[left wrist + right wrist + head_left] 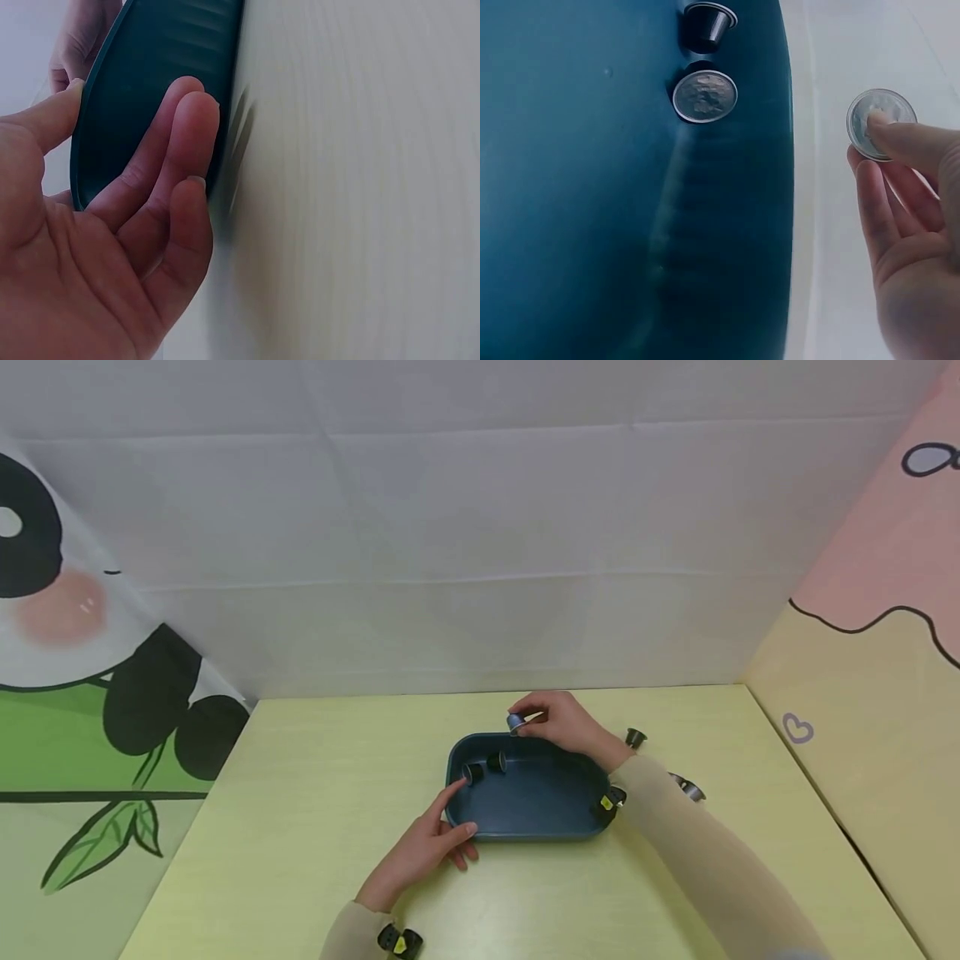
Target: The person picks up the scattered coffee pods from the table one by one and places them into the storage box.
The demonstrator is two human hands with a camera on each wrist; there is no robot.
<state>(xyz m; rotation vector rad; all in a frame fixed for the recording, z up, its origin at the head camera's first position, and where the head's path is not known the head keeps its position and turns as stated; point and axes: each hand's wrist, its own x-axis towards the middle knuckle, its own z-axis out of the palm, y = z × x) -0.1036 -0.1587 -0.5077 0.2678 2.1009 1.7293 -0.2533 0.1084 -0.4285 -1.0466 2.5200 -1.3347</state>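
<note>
My right hand (564,723) pinches a blue-grey coffee capsule (515,722) between thumb and fingers, above the far rim of a dark blue tray (540,810). The right wrist view shows the thumb on the foil lid of this coffee capsule (862,135). Two dark coffee capsules (472,773) (497,762) lie in the tray's far left part; one turns its foil lid toward the right wrist camera. My left hand (431,843) touches the tray's near left corner with extended index finger and thumb. Its other fingers (191,135) bend loosely beside the tray's outer wall.
Right of the tray, a dark capsule (635,738) lies on the pale yellow table (322,793). Nearer, a silvery capsule (692,790) is partly covered by the right sleeve (675,818). A white sheet (465,527) stands behind the table, with a painted panel (862,710) to the right.
</note>
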